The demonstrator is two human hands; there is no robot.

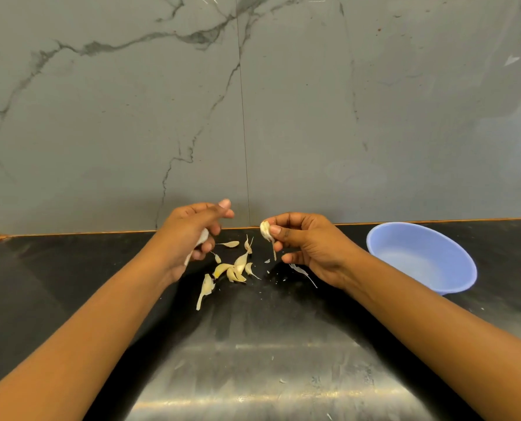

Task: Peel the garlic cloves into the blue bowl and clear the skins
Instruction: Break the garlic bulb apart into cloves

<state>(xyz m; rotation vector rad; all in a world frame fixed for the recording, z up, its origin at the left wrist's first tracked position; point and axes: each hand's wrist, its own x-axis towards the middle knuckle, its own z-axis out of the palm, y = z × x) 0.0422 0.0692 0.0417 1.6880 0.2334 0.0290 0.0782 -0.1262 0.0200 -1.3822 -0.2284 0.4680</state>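
Observation:
My right hand [307, 244] pinches a garlic clove [265, 230] between thumb and fingers, a strip of skin hanging from it. My left hand [189, 235] is curled around something white [203, 238], mostly hidden in the palm, above the counter. Between the hands, several garlic cloves and skins [233, 267] lie scattered on the black countertop [71, 268]. One longer piece [205, 290] lies nearest me. The blue bowl [453, 262] stands to the right of my right hand; the part of its inside that I see holds nothing.
A grey marble-patterned wall [253, 101] rises right behind the counter. Small skin flakes [303, 273] dot the black surface under my right hand. The counter reflects light near its front edge.

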